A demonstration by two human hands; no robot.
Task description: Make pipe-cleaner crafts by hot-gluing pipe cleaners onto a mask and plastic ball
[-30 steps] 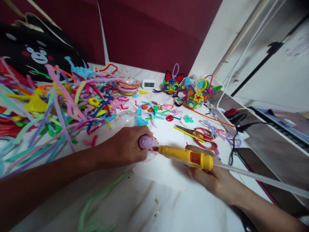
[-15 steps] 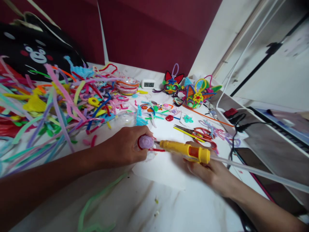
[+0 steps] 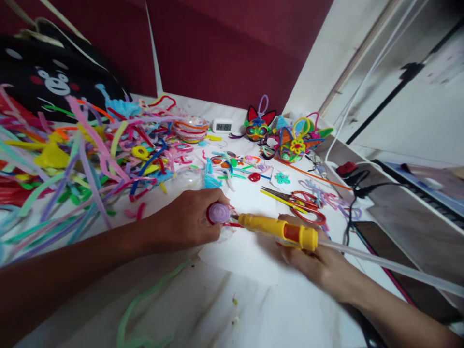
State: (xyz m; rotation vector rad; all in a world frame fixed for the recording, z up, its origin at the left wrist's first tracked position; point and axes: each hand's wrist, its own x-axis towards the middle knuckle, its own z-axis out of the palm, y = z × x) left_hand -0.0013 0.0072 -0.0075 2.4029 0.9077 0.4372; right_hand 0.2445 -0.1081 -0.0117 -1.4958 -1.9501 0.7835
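My left hand is closed around a clear rounded piece, mostly hidden by the fingers, that carries a purple coil edged in red. In my right hand is a yellow glue gun with a long translucent glue stick coming out of its back. The gun's metal nozzle points left and is right beside the purple coil; whether they touch I cannot tell. Under both hands lies a white paper sheet.
Colourful pipe cleaners are heaped at the left. Orange-handled scissors lie right of the paper. Behind are a small clock and two decorated balls. A phone and black cables are at the right.
The glue gun in my right hand has tilted slightly, its back end lower and a little further right. My left hand has hardly moved.
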